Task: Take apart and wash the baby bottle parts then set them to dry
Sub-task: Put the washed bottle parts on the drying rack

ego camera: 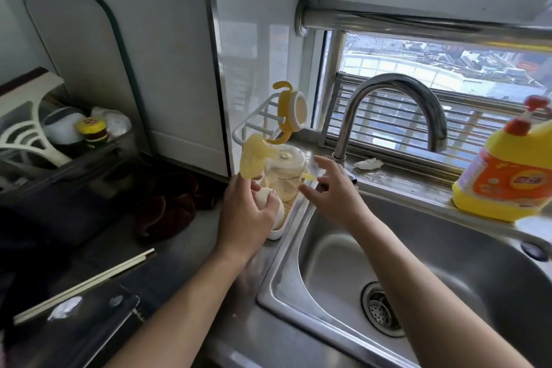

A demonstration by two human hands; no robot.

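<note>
**Steel basin at right, drying rack at left: parts being set down**

Reads as the last step, setting washed parts to dry, going by where the parts sit.

Takes in first the stainless sink (448, 263) at right, its raised rim hard against the rack, and the dark table (191, 248) at left, carrying chopsticks (83, 284) and a dark red cloth (167, 203). Then the gooseneck faucet (388, 89) arching over the basin and the yellow detergent jug (507, 176) on the ledge, both well apart from the work.

Finds the bottle parts gathered on the white drying rack (239, 128) between table and sink:
- clear bottle body (286, 170) standing in it
- yellow handled collar (291, 110) hung on an upper prong
- yellow teat (254, 158) perched against the bottle's top

Grips a white rounded piece (264, 197) in the left hand (248, 215), fingers curled round it, low over the rack's near end. Holds the right hand (334, 194) just beside the bottle, fingers spread and carrying nothing; cannot tell whether a fingertip touches.

Calls next for a free spot for the white piece, probably at the near end, lowered without knocking bottle or teat. Leaves little room inside the rack, more above it, and open room over the basin for drawing the right arm back.
</note>
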